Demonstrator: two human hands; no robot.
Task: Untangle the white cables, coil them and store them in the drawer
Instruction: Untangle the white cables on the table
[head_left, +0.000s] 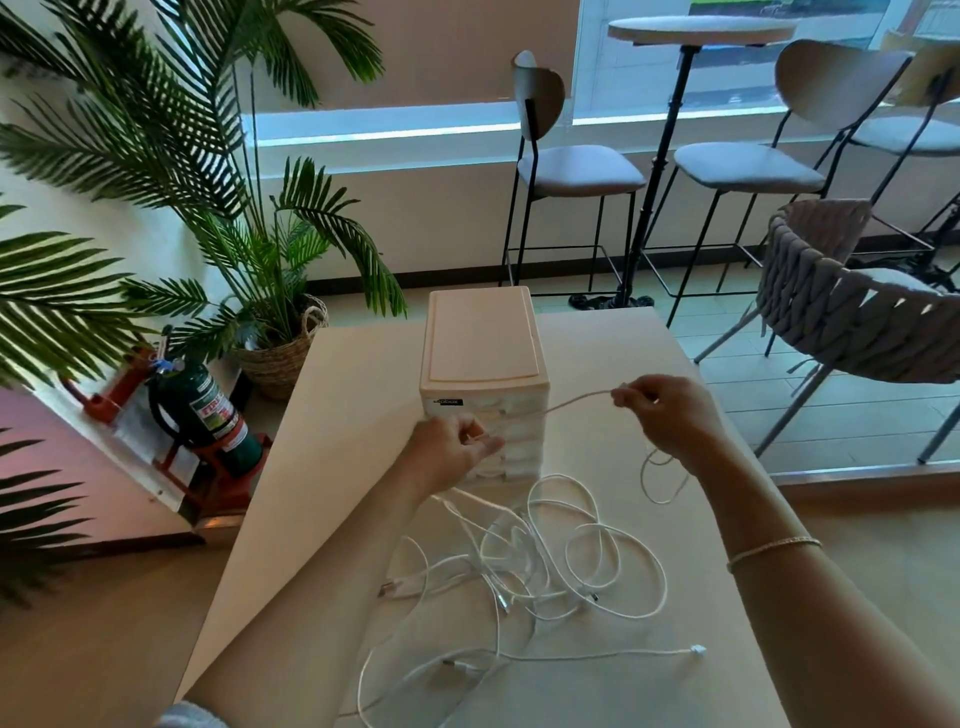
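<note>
A tangle of white cables (540, 566) lies on the pale table (649, 675) in front of a small cream drawer unit (483, 353) whose drawers are shut. One cable strand (576, 401) is stretched in the air between my hands. My left hand (452, 452) pinches it in front of the drawer fronts. My right hand (670, 415) pinches the same strand further right and higher, with a loop hanging below that hand. A white plug end (697, 649) lies at the right of the tangle.
A woven chair (852, 312) stands right of the table. Bar stools (576, 171) and a tall round table (701, 28) are by the window behind. Left of the table are a potted palm (280, 358) and a green fire extinguisher (202, 410) on the floor.
</note>
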